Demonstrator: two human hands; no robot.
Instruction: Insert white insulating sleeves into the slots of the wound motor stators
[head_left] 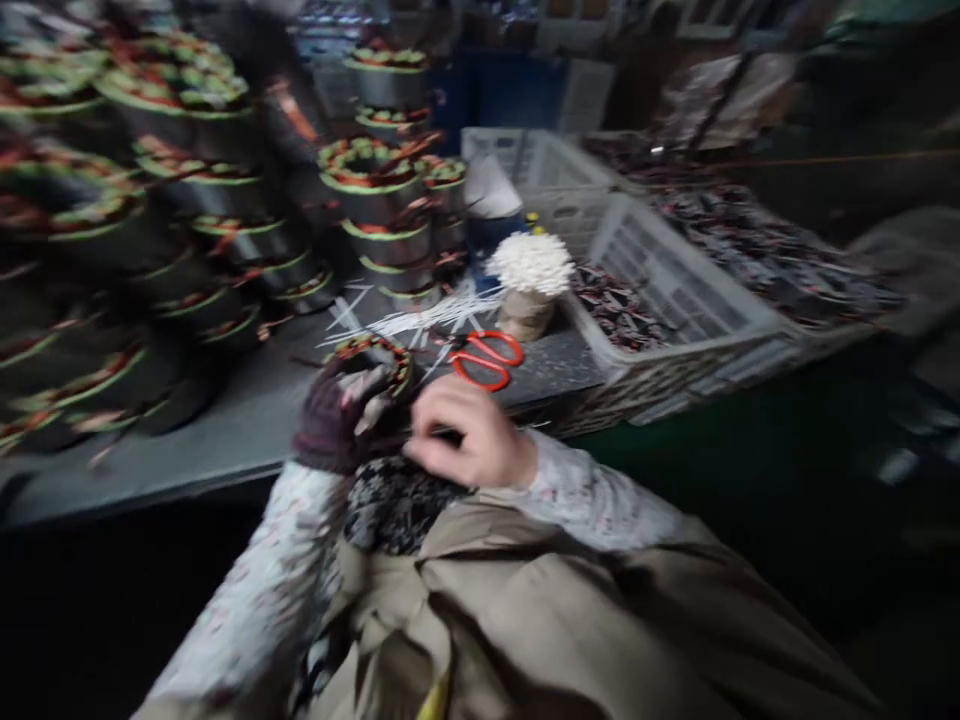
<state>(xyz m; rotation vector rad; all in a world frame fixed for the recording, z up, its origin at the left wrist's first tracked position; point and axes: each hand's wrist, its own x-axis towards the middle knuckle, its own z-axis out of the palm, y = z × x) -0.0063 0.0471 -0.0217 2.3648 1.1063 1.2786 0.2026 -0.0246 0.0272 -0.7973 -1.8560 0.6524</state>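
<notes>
My left hand (334,420), in a dark purple glove, grips a motor stator (401,368) at the front edge of the bench. Green insulation and copper windings show around the stator's rim. Close to its right side is my bare right hand (469,430), fingers curled and thumb and forefinger brought together. Whatever they pinch, if anything, is lost in the blur. Just beyond the right hand lie red-handled scissors (487,360). White thin sleeves (427,315) are scattered behind the stator, and a bundle of white sticks or tubes (531,265) stands upright in a brown wrapped holder.
Stacked stators (180,120) fill the left of the bench (247,420), with another stack (382,200) at the back middle. To the right, a white plastic crate (675,260) holds dark and reddish small parts. More such parts (757,240) lie heaped beyond it.
</notes>
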